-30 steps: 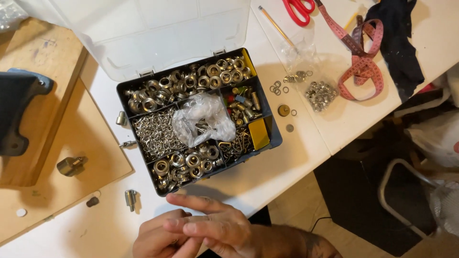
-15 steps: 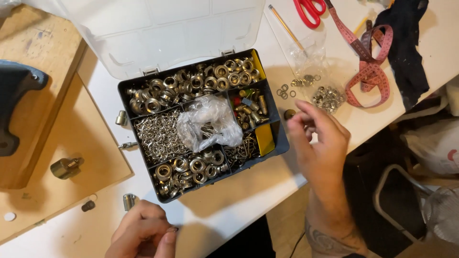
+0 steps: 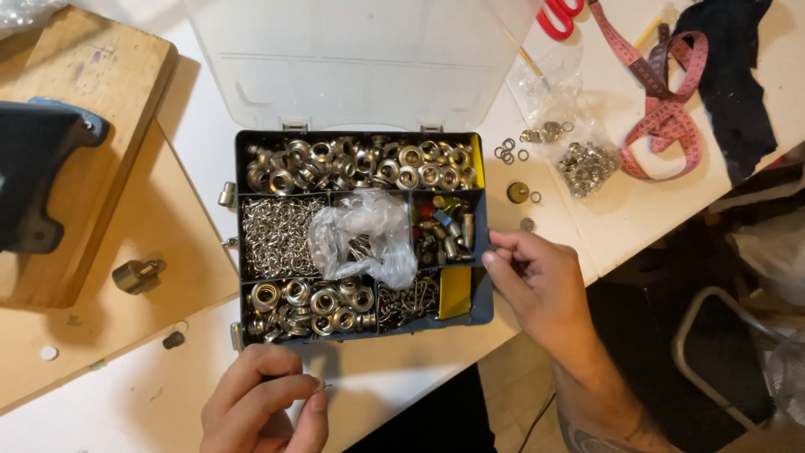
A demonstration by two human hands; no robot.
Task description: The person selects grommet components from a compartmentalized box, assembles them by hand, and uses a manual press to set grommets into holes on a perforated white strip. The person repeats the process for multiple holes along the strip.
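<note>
— What's in that case?

— It's a dark compartment box [image 3: 482, 306] with its clear lid [image 3: 360, 59] thrown back flat on the white table [image 3: 402, 394]. The top row is full of silver eyelets [image 3: 360, 164]. The middle left holds fine chain or small rings [image 3: 272, 235], with a crumpled clear bag [image 3: 365, 235] lying over the divider. Beside that is a pocket of mixed small fittings [image 3: 444, 231], red, green and brass. The bottom row has bigger eyelets [image 3: 306, 306], and a yellow piece [image 3: 455, 292] stands in the corner.

— And the hands?

— The right hand [image 3: 541, 289] rests against the box's right edge, fingers curled in. It may be pinching something small, but I can't tell from here. The left hand [image 3: 264, 403] sits just below the box's front edge, thumb and forefinger closed on a tiny metal piece [image 3: 322, 386].

— Much room around it?

— Not on the right. The table edge runs close by that hand and drops to the floor. The strip of table in front is narrow. To the left is a wooden board [image 3: 92, 277] carrying a dark tool [image 3: 38, 176] and a small brass fitting [image 3: 136, 275].

— Any packets?

— A clear bag of silver hardware [image 3: 587, 164] lies up right with loose rings [image 3: 509, 151] beside it. Past it are a pink measuring tape [image 3: 662, 126], red-handled scissors [image 3: 558, 15] and black cloth [image 3: 738, 75].
</note>
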